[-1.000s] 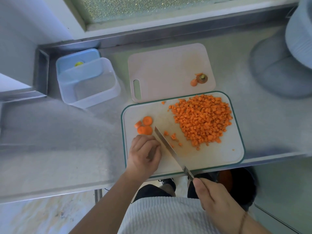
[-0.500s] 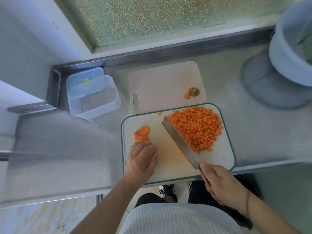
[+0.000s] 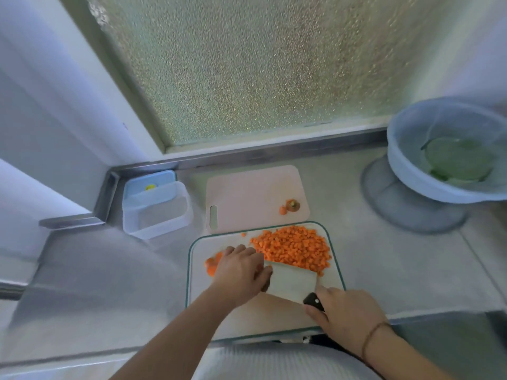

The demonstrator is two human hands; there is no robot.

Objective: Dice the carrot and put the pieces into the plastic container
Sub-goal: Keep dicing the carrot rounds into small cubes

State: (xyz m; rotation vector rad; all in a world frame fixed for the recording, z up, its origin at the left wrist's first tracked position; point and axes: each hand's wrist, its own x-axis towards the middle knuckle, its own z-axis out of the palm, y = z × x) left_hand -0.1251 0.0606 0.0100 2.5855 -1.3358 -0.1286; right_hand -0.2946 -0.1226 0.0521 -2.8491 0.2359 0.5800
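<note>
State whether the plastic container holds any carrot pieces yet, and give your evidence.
Empty: the plastic container shows only clear walls and bare floor; the diced carrot lies on the cutting board.

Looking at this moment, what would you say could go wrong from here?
The left hand sits right against the flat knife blade, so a slip might nick its fingers. The diced carrot pile could spill during transfer, since the plastic container stands apart from the cutting board.

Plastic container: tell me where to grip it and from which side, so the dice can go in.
Grip the plastic container by its near right wall, coming from the right, the cutting board side. It stands upright and open, its lid and the steel corner behind it, so the near rim is exposed.
</note>
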